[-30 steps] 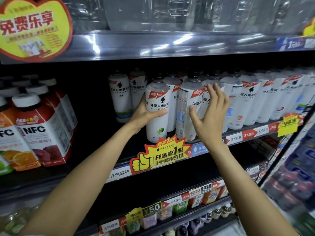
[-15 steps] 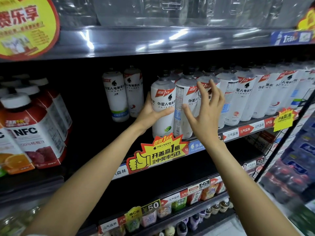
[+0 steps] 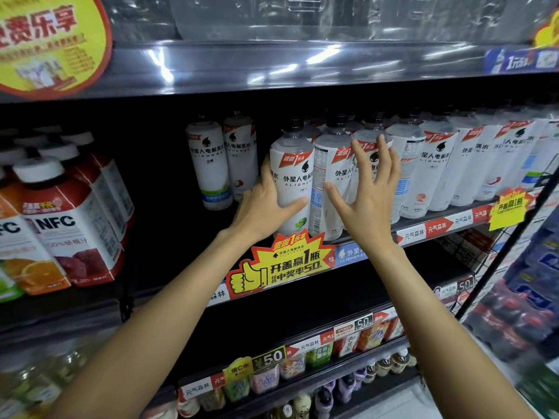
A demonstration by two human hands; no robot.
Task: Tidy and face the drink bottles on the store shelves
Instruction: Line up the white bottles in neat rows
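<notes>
A white drink bottle with a green lime mark (image 3: 292,173) stands at the front of the middle shelf (image 3: 438,229), label facing out. My left hand (image 3: 266,204) is wrapped around its left side, thumb across the front. Right beside it stands a second white bottle (image 3: 329,176) turned so its small-print panel shows at the left. My right hand (image 3: 367,192) hovers in front of that bottle and the one behind, fingers spread, holding nothing. A row of white bottles (image 3: 472,164) runs on to the right. Two more white bottles (image 3: 222,163) stand set back at the left.
NFC juice bottles (image 3: 69,219) with white caps fill the shelf at the left. A yellow starburst promo tag (image 3: 284,264) hangs off the shelf edge below my hands. Small bottles (image 3: 302,370) line the lower shelf. A wire rack (image 3: 514,237) with dark packs stands at the right.
My left hand has slid the lime bottle right, up against the neighbouring bottle at the shelf front. My right hand stays spread in front of the bottles.
</notes>
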